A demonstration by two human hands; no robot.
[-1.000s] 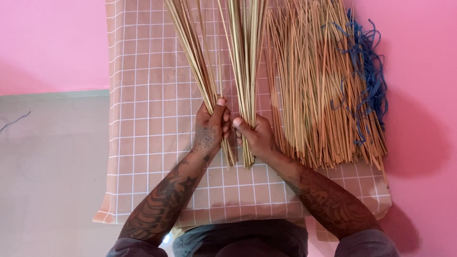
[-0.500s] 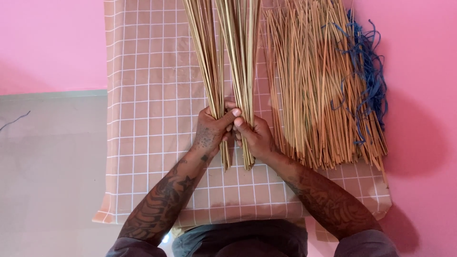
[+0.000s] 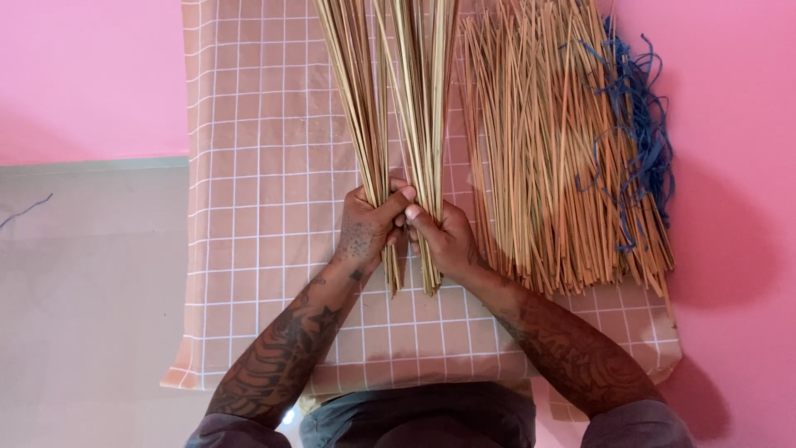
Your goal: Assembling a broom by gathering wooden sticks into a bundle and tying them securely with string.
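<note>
Where both thumbs meet, fingers wrap two stick bundles.

1. Two hands show: the left hand and the right hand, each wrapped round its own bundle.
2. Two gripped bundles of thin straw sticks: the left bundle and the right bundle; the sticks in each are too many and too close to count.
3. One loose heap of straw sticks.
4. One tangle of blue string.
5. One checked cloth, peach with white lines.
</note>
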